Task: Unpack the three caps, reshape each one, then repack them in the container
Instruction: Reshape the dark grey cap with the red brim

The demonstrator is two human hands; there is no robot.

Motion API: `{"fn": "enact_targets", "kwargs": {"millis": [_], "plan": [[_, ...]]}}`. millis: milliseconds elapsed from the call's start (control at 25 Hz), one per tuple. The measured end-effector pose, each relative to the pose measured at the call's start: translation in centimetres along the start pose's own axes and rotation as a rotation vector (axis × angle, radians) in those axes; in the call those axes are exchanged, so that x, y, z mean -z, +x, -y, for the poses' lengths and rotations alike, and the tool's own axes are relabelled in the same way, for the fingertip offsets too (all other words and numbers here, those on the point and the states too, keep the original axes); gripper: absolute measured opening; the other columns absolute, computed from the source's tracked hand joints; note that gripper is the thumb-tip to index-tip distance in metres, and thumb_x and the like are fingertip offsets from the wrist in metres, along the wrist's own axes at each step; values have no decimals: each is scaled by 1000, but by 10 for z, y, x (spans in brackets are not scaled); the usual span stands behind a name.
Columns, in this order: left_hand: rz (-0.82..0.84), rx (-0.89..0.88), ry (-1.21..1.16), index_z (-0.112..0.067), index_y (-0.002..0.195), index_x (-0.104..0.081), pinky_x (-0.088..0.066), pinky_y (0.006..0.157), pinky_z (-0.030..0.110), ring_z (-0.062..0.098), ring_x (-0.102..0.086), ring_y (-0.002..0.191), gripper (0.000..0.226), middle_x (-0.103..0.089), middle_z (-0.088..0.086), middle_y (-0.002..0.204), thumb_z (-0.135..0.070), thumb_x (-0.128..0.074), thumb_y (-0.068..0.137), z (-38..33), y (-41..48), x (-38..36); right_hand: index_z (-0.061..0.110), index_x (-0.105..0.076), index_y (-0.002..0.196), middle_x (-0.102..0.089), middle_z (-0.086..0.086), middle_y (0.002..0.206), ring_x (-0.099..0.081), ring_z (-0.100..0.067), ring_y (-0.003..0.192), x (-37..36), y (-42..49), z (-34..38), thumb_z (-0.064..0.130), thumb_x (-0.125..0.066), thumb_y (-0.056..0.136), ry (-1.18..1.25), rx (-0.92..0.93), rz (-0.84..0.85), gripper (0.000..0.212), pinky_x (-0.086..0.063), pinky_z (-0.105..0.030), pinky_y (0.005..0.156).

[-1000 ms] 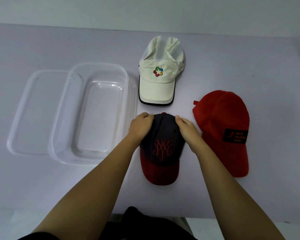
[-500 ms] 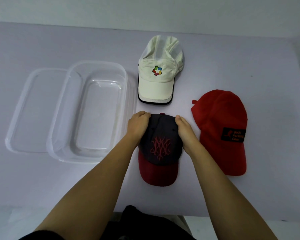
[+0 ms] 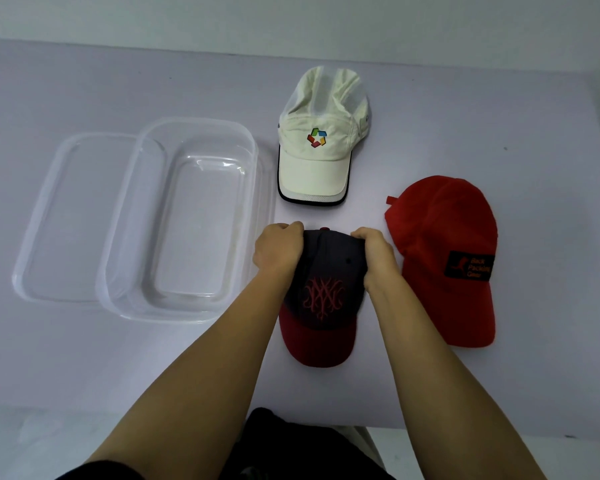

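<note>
A dark navy cap with a red brim (image 3: 323,299) lies on the table in front of me, brim toward me. My left hand (image 3: 279,249) grips the left side of its crown and my right hand (image 3: 376,252) grips the right side, both with fingers curled over the back of the crown. A white cap with a coloured logo (image 3: 321,150) lies beyond it. A red cap with a black patch (image 3: 444,251) lies to the right. The clear plastic container (image 3: 184,216) stands to the left with nothing in it.
The container's clear lid (image 3: 66,216) lies flat, partly under the container's left side. The table (image 3: 499,98) is pale grey, with its front edge close to my body. A wall runs along the table's far side.
Both hands have pressed in slightly on the navy cap's crown, fingers curling further over its back. The cap stays in the same place.
</note>
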State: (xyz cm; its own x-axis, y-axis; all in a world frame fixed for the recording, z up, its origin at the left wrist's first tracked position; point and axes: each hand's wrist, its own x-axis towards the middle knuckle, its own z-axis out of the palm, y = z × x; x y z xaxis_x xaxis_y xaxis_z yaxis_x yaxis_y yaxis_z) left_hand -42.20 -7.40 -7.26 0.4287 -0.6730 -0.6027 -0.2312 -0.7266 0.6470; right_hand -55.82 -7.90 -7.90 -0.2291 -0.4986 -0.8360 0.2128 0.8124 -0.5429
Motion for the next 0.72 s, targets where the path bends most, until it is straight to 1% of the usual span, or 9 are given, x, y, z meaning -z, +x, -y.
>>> {"fn": "enact_targets", "kwargs": {"millis": [120, 240, 320, 400, 440, 520, 560, 640, 720], "plan": [[-42, 10, 38, -19, 49, -24, -26, 55, 30, 15, -26, 48, 38, -27, -4, 50, -20, -47, 79, -1, 0, -1, 11, -63, 82, -65, -9, 87, -60, -24, 77, -4, 0, 1, 21, -62, 72, -2, 21, -41, 14, -50, -34, 69], [-23, 5, 100, -18, 50, -26, -26, 53, 27, 14, -29, 47, 36, -31, -4, 51, -21, -47, 80, -2, 6, 0, 14, -62, 76, -69, -11, 97, -64, -27, 87, -6, 0, 0, 21, -65, 74, -31, 38, -76, 8, -54, -38, 81], [-6, -42, 130, -18, 51, -26, -26, 52, 27, 14, -29, 47, 36, -31, -4, 52, -22, -45, 82, -2, 9, 1, 15, -58, 77, -68, -11, 104, -63, -26, 93, -6, -1, 1, 25, -65, 77, -100, 70, -65, 12, -54, -39, 86], [-25, -97, 164, -17, 53, -27, -25, 51, 27, 14, -29, 48, 37, -32, -4, 54, -22, -42, 85, -1, 12, 3, 14, -57, 89, -64, -9, 114, -59, -21, 94, -4, -3, 4, 27, -61, 83, -186, 105, -54, 15, -50, -33, 84], [-38, -111, 190, -16, 53, -28, -25, 51, 28, 14, -30, 50, 37, -33, -3, 55, -22, -40, 88, 0, 13, 4, 13, -59, 100, -62, -8, 119, -56, -18, 93, -2, -3, 6, 26, -59, 86, -204, 104, -44, 19, -46, -29, 81], [-57, -111, 235, -15, 55, -30, -28, 54, 29, 15, -34, 53, 38, -36, -2, 58, -21, -35, 92, 0, 11, 4, 6, -54, 122, -57, -9, 127, -50, -16, 96, 1, -4, 11, 23, -56, 90, -188, 39, -11, 36, -37, -27, 80], [-67, -102, 250, -15, 55, -32, -31, 58, 30, 16, -37, 57, 39, -37, -1, 60, -22, -33, 93, 1, 11, 3, 4, -50, 127, -55, -10, 131, -50, -18, 100, 3, -5, 13, 24, -56, 91, -171, 5, 6, 42, -35, -27, 81], [-85, -102, 276, -14, 58, -36, -37, 68, 34, 20, -45, 68, 38, -42, 0, 64, -25, -30, 94, 1, 10, 1, 2, -47, 131, -52, -11, 135, -51, -22, 115, 4, -9, 16, 25, -57, 91, -162, -9, 18, 47, -33, -29, 82], [-75, -143, 297, -12, 66, -44, -42, 78, 40, 24, -51, 81, 38, -51, 5, 74, -29, -27, 96, -1, 9, 4, 3, -49, 129, -53, -12, 133, -50, -26, 121, 5, -13, 15, 28, -56, 91, -234, 49, -36, 47, -37, -31, 86]]}}
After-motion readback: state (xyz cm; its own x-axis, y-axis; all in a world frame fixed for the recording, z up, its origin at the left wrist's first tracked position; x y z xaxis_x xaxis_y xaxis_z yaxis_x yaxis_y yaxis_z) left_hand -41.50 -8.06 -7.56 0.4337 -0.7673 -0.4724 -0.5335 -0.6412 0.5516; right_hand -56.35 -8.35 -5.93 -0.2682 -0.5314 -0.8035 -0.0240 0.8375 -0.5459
